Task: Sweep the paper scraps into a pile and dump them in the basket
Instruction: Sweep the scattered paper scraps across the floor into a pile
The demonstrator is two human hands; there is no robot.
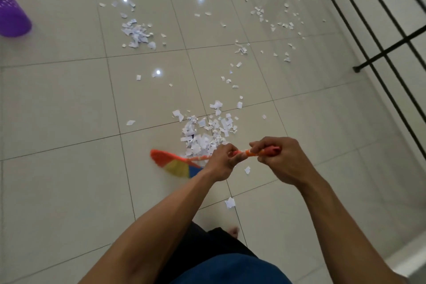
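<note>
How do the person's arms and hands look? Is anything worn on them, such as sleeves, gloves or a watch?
No sleeves show: the left arm and right arm are bare to the frame's edge. The left hand and right hand show no glove, watch, ring or bracelet. A blue garment and a dark garment appear below.

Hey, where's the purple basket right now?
In the head view the purple basket sits at the upper left edge, partly cut off, left of the smaller scrap pile and well away from the broom.
</note>
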